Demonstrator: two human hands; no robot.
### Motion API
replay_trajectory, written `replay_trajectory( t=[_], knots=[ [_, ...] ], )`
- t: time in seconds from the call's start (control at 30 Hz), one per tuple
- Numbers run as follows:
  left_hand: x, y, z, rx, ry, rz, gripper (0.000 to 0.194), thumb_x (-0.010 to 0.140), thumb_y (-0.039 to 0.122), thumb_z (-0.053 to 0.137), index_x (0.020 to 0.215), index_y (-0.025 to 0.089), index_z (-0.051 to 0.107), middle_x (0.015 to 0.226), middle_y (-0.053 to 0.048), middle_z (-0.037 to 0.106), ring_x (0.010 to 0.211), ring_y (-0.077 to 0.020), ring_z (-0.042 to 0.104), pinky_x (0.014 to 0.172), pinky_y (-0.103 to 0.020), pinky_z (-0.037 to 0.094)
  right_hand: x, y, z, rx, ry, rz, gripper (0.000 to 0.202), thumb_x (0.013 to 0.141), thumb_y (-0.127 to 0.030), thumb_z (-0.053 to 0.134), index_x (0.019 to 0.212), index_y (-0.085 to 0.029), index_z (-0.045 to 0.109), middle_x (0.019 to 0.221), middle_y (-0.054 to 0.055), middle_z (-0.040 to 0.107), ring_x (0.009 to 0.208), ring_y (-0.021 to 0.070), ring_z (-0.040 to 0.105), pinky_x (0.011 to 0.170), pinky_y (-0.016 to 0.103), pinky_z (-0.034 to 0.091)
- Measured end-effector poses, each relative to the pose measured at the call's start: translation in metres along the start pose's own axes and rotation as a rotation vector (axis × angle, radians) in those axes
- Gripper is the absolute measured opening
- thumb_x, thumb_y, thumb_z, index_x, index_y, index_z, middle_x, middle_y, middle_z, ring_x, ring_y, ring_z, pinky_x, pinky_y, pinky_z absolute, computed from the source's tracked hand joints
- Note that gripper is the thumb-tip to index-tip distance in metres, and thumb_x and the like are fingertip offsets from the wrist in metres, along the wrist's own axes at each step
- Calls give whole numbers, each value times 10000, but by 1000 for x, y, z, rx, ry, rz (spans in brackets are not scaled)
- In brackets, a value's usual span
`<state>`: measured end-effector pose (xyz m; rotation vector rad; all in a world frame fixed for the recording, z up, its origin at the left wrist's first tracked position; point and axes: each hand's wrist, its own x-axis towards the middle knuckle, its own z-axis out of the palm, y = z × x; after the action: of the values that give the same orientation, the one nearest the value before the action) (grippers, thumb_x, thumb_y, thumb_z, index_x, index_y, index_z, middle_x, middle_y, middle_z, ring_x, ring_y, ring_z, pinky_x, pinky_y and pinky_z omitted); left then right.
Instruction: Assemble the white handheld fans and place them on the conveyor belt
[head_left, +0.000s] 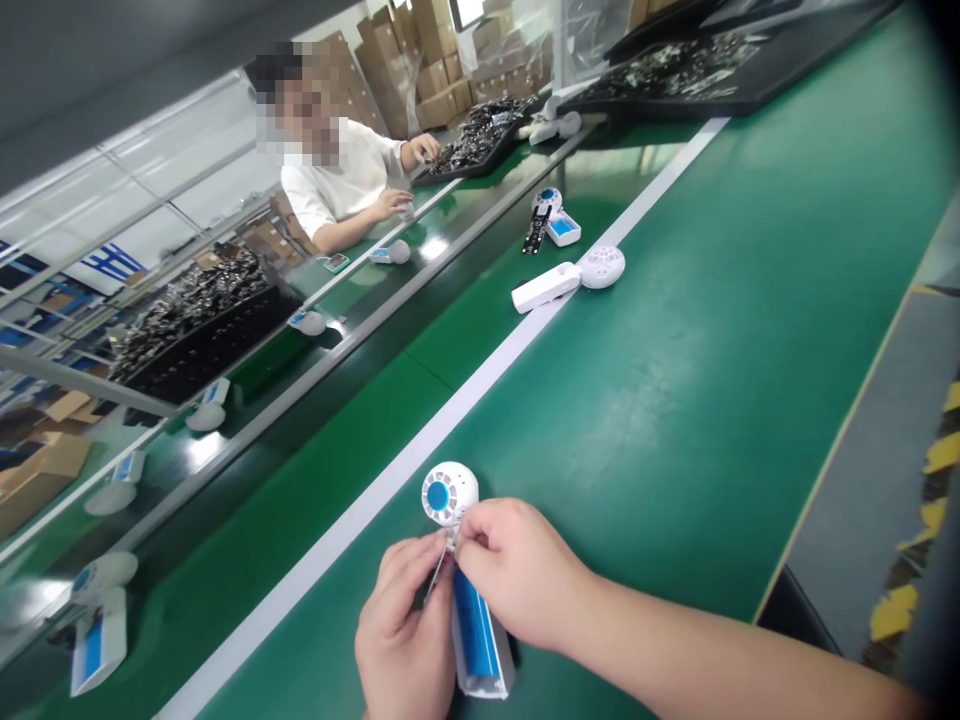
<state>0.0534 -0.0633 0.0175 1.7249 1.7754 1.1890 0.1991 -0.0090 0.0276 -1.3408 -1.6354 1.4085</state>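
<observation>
A white handheld fan (482, 640) with a blue disc in its round head and a blue inside to its open handle lies on the green table (637, 430). My left hand (407, 625) is closed at the fan's neck, gripping a thin flat part (437, 572) that looks like a circuit board. Pinched at the same neck, my right hand (517, 565) has its fingertips together; what they hold is too small to make out. The fingertips of both hands nearly meet just below the fan head.
Further up lie a closed white fan (546, 288) and an open fan (564, 229) with a black circuit board (537, 230). A person (341, 185) sits across the line near black trays (202, 345) of parts. More fans lie along the left.
</observation>
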Motion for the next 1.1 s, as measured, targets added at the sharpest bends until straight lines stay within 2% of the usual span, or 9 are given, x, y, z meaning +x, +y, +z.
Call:
replay_trajectory(
  t=[0.13,0.27,0.37,0.7,0.8,0.9,0.97,1.03,1.1],
  knots=[
    [0,-4,0,-1,9,73,165,866,194,659,984,270,744,1015,-35,742,918,-219,701,828,-374,596,1,0,1,17,3,17,246,758,-133,481,533,-196,404,498,-47,460,479,98,416,440,227,257],
    [2,-10,-2,40,-50,282,431,842,39,640,1165,322,687,1120,-33,707,1016,-228,657,859,-405,572,0,3,2,117,-33,24,222,778,-140,467,565,-198,448,515,-48,475,493,100,430,455,218,285],
    [2,-14,-5,54,-63,368,513,831,-29,619,1228,295,653,1150,-59,687,1022,-228,637,841,-408,570,-1,5,2,151,-58,30,224,807,-164,460,586,-199,455,538,-46,498,511,103,456,462,211,299],
    [-4,-10,-2,60,-55,392,472,822,-53,605,1195,229,668,1097,-75,688,992,-207,634,829,-355,550,-4,7,3,162,-66,29,221,778,-142,491,575,-196,423,528,-52,468,510,95,429,466,204,295],
    [-6,-4,2,-10,-18,235,348,849,35,618,1093,266,708,1058,-44,705,961,-193,664,839,-328,557,-4,7,2,171,-82,30,220,802,-166,508,587,-195,470,536,-47,490,505,98,434,459,207,292],
    [-1,5,5,-108,11,-116,112,841,218,677,926,248,743,990,-35,736,899,-199,697,818,-303,570,0,5,-4,119,-84,-5,233,822,-200,530,589,-195,524,532,-47,492,493,99,429,463,215,295],
    [12,7,0,-170,23,-364,164,767,311,743,900,216,750,970,-51,753,884,-222,711,808,-307,573,3,4,-9,50,-2,-69,212,814,-192,548,603,-198,570,562,-44,508,527,105,456,501,219,322],
    [36,1,-16,-247,88,-555,295,682,310,783,948,189,740,969,-69,763,878,-240,719,791,-315,570,6,3,-13,-10,123,-122,167,804,-173,560,656,-206,630,610,-37,533,580,115,494,556,224,358],
    [68,-12,-46,-306,228,-661,385,646,262,762,1019,184,710,966,-73,765,840,-234,727,738,-313,566,7,3,-15,-34,209,-135,150,807,-166,561,709,-209,666,643,-28,562,617,122,528,598,227,388]
  ],
)
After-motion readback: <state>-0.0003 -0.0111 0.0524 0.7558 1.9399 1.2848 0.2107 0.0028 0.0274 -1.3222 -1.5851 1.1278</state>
